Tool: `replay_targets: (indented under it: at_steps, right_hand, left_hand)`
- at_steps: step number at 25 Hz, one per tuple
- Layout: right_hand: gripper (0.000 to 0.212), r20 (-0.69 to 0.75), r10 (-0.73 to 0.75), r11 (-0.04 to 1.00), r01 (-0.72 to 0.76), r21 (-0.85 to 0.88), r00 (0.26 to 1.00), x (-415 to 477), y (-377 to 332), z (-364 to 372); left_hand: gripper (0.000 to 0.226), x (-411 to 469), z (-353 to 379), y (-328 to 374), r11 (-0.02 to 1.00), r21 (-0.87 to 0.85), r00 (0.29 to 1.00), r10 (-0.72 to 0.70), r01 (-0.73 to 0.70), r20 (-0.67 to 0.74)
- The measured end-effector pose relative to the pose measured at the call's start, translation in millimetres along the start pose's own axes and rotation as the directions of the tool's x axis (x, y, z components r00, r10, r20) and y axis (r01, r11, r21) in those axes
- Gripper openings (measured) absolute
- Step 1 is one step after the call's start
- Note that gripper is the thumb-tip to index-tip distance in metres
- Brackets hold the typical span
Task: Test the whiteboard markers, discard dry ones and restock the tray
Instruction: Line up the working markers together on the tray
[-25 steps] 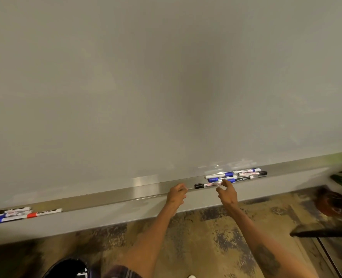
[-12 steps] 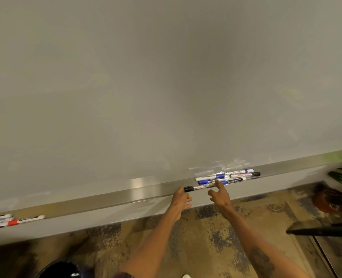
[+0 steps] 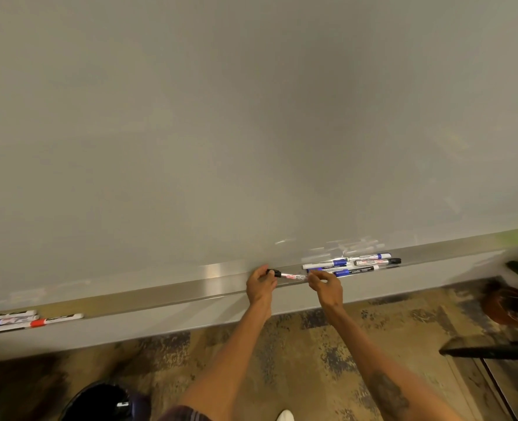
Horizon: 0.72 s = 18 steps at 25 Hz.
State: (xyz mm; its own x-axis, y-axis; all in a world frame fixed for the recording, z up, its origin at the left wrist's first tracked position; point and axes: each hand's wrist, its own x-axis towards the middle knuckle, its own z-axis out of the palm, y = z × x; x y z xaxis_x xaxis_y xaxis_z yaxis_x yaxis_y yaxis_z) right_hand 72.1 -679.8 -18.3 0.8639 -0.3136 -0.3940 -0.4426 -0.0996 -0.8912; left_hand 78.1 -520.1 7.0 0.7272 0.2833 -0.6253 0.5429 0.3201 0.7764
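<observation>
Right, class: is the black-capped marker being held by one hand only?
No, the left hand grips the black-capped marker at its cap end and the right hand pinches its barrel.

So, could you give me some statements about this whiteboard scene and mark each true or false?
1. The left hand and the right hand both hold one marker. True.
2. That marker is capped in red. False: its cap is black.
3. The whiteboard is covered in writing. False: no writing shows on it.
4. Beside the right hand, other markers lie on the tray. True.
5. The tray's far left end holds no markers. False: a second group of markers lies there.
</observation>
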Motion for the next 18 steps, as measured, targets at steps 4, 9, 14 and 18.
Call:
replay_targets:
  at_steps: [4,9,14,18]
  right_hand:
    - [0.016,0.188,-0.069,0.978,0.104,-0.181,0.980,-23,-11,25]
    - [0.034,0.398,-0.359,0.721,0.521,-0.456,0.844,-69,-48,78]
    - [0.021,0.447,-0.401,0.779,0.554,-0.292,0.800,-108,-73,121]
    - [0.036,0.437,-0.361,0.846,0.486,-0.218,0.824,-133,-83,151]
  left_hand:
    - [0.017,-3,-31,23,0.997,-0.029,0.997,0.074,-0.074,-0.015]
    - [0.015,-18,-66,41,0.986,0.021,0.984,0.165,-0.167,0.066]
    - [0.017,-37,-109,68,0.972,0.037,0.965,0.227,-0.234,0.127]
    - [0.029,-45,-145,79,0.971,-0.116,0.923,0.235,-0.208,0.305]
